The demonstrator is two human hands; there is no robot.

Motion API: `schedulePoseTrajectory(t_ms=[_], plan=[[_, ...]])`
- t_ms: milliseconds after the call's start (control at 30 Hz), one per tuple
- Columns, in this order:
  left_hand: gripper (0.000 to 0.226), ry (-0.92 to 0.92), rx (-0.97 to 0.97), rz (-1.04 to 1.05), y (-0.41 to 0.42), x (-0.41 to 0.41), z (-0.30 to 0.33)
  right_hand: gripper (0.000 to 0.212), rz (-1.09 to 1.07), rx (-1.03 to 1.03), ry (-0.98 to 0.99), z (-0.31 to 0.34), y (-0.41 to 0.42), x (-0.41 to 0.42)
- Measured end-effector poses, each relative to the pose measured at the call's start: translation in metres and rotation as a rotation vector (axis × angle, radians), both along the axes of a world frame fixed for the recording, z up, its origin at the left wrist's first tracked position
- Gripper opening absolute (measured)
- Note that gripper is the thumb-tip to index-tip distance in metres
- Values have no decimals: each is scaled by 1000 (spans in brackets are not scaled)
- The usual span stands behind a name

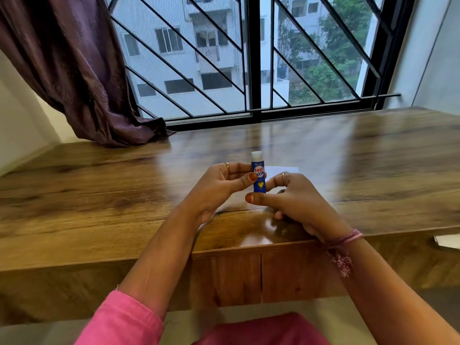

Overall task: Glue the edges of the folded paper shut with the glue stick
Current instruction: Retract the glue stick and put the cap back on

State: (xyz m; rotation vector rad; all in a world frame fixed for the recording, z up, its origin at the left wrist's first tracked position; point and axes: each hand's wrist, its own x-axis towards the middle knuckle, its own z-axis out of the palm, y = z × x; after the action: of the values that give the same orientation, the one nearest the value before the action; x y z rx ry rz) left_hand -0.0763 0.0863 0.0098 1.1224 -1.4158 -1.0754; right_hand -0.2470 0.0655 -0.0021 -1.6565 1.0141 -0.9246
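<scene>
Left hand [221, 185] grasps an upright blue glue stick [258, 174]; right hand [293, 202] pinches its base at six o'clock, white paper [281, 170] lying behind.

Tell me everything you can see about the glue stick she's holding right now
The glue stick is a small blue tube with a red and white "fevi stik" label and a yellow heart below it. Its top end is white; whether that is a cap or bare glue I cannot tell. It stands upright above the wooden table, in front of the white paper. The left hand pinches its middle between thumb and fingers, and the right hand grips its bottom end, thumb across the base.
</scene>
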Motion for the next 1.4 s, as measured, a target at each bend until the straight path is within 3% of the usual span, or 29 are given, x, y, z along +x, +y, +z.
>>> schedulePoseTrajectory(t_ms=[167,400,567,767,933,1200,1400], plan=[[25,-4,-4,2,0,-1,0,36,-52,-74,69,0,2,2],[32,0,14,13,0,2,0,35,84,11,45,1,0,-4],[40,-13,14,14,1,0,0,25,15,-13,55,1,0,0],[40,-2,11,8,0,-1,0,37,-77,-77,115,0,1,2],[38,-1,15,5,1,2,0,40,58,22,72,4,3,-2],[45,-33,21,-2,1,-1,0,25,5,45,37,3,1,0],[42,6,12,-31,3,-1,2,39,-34,-22,58,1,1,1]])
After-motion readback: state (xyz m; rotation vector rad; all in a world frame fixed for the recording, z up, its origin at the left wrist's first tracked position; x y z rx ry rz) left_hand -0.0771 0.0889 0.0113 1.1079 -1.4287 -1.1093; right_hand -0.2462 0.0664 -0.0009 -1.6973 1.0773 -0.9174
